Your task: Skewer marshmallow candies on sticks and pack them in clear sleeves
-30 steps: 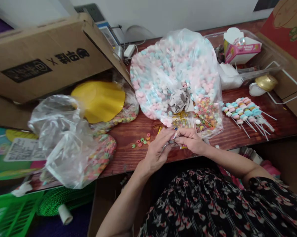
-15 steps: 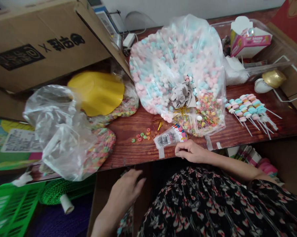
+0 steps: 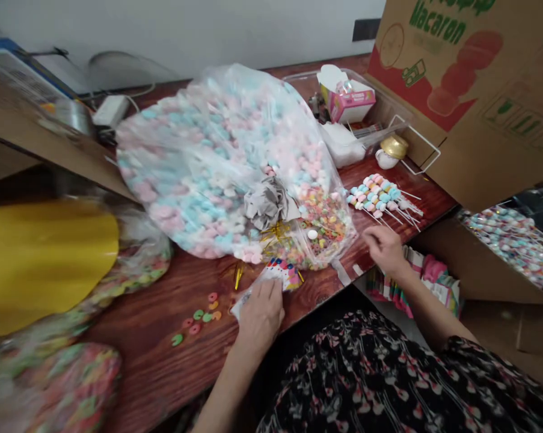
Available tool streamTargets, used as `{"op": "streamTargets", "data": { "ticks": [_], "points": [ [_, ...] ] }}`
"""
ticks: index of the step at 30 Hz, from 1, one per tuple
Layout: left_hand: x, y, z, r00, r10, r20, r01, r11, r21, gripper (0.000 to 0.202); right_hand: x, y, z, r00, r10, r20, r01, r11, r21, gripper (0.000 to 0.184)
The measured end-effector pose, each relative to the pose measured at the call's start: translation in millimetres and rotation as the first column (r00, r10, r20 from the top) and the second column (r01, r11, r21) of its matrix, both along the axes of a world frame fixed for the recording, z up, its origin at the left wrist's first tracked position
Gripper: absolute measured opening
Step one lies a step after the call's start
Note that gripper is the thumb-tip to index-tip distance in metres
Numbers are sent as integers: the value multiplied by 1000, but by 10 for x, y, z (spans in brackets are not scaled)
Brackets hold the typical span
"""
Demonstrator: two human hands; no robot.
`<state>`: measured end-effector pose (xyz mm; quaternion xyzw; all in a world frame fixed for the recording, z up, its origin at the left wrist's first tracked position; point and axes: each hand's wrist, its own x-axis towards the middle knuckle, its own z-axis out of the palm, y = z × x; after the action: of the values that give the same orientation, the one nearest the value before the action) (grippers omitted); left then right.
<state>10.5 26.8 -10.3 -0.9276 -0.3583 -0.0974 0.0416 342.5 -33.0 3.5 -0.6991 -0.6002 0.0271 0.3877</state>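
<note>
My left hand (image 3: 262, 308) lies over a small clear bag with a colourful printed end (image 3: 284, 272), its fingers stretched flat across the bag and covering part of it. To the right, my right hand (image 3: 385, 248) hovers by the table's front edge with its fingers curled together; whatever might be between them is hidden. Just beyond it lies a pile of pink, blue and white marshmallow skewers (image 3: 379, 193) on white sticks. Loose ring-shaped candies (image 3: 194, 328) are scattered left of my left hand. Behind the printed bag rests a big clear bag of marshmallows (image 3: 226, 138).
Crumpled grey paper (image 3: 267, 203) and colourful candy rings (image 3: 328, 216) sit at the marshmallow bag's front. A clear tray (image 3: 293, 78) holds a pink box (image 3: 347, 99). Cardboard stands at both sides, including a Macaron box (image 3: 474, 90). A yellow sheet (image 3: 46, 258) covers candy bags at left.
The view has turned to the right. My left hand has come from below the table edge onto the small printed bag. My right hand has left that bag and moved right, near the skewers.
</note>
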Motion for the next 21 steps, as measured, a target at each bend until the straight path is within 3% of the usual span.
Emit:
{"op": "streamTargets", "data": {
  "ticks": [3,8,10,15,18,21],
  "points": [
    [-56,9,-53,991,16,132,-20,999,26,29,426,25,11,932,-280,229,290,957,-12,22],
    [-78,97,-127,933,38,357,-63,996,61,15,820,134,197,765,-469,443,507,861,36,30],
    [-89,107,-135,945,60,322,-90,993,79,13,937,182,280,719,-498,485,564,825,10,32],
    [-155,-12,-119,972,137,193,-148,988,41,19,1081,213,310,716,-486,501,591,804,-67,28],
    [-209,-51,-128,964,127,232,-132,991,9,19,1036,169,224,685,-540,490,627,778,-20,29],
    [-231,-13,-159,933,153,326,-155,988,-18,12,975,160,137,680,-539,497,651,755,-72,29]
  ]
}}
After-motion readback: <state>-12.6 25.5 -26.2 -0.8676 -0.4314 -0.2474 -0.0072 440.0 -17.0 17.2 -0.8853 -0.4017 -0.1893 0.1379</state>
